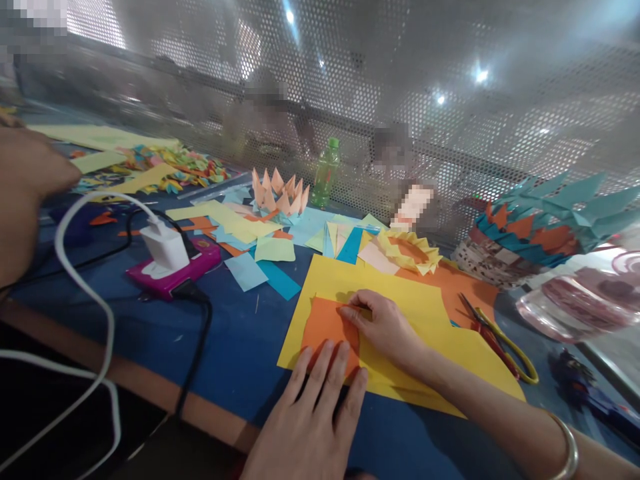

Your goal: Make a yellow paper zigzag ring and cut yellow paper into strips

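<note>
My left hand [313, 417] lies flat, fingers stretched out, with its fingertips on the near edge of a small orange paper piece [325, 327]. My right hand [383, 327] rests on the same orange piece from the right, fingers curled and pressed down along its upper edge. The orange piece sits on a large yellow sheet [400, 293] on the blue table [240, 353]. A silver bangle [567, 453] is on my right wrist.
Scissors [500, 340] with yellow and red handles lie right of the yellow sheet. Folded paper crowns [280, 193], a yellow paper flower [413, 250], a green bottle [326, 172], loose paper scraps, a white charger [165, 247] on a pink case, cables, and another person's hand [25, 193] at far left.
</note>
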A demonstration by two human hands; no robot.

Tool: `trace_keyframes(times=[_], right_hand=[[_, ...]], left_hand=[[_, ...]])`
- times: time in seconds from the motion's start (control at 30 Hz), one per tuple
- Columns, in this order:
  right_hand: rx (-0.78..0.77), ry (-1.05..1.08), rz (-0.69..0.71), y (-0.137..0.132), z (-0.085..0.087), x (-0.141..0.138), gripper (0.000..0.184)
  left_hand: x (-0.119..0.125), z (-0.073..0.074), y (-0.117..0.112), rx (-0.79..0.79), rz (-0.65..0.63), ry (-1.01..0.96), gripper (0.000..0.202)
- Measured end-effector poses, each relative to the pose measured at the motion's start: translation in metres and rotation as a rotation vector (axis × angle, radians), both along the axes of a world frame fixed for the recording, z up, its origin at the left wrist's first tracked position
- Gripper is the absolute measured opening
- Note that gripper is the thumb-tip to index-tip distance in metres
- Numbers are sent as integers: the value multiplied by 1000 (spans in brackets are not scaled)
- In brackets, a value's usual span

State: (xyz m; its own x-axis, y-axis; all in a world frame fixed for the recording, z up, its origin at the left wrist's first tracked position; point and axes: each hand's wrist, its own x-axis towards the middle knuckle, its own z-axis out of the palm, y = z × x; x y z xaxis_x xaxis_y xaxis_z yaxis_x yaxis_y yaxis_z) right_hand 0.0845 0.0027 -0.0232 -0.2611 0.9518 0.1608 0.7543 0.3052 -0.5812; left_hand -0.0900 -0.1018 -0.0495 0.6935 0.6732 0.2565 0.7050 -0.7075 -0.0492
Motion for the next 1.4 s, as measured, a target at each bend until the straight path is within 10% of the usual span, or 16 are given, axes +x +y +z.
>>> trace_keyframes(times=[0.63, 1.0, 1.4], right_hand=[[27, -28, 6, -1, 1, 1, 21], [51, -44, -1, -2, -1, 1, 17], [115, -77, -27, -7, -4, -3, 12]], left_hand=[[-32, 53, 16, -31, -143, -86, 37], [-12, 10, 4, -91, -12, -20, 73], [-13, 11, 4, -52, -47, -17, 78]])
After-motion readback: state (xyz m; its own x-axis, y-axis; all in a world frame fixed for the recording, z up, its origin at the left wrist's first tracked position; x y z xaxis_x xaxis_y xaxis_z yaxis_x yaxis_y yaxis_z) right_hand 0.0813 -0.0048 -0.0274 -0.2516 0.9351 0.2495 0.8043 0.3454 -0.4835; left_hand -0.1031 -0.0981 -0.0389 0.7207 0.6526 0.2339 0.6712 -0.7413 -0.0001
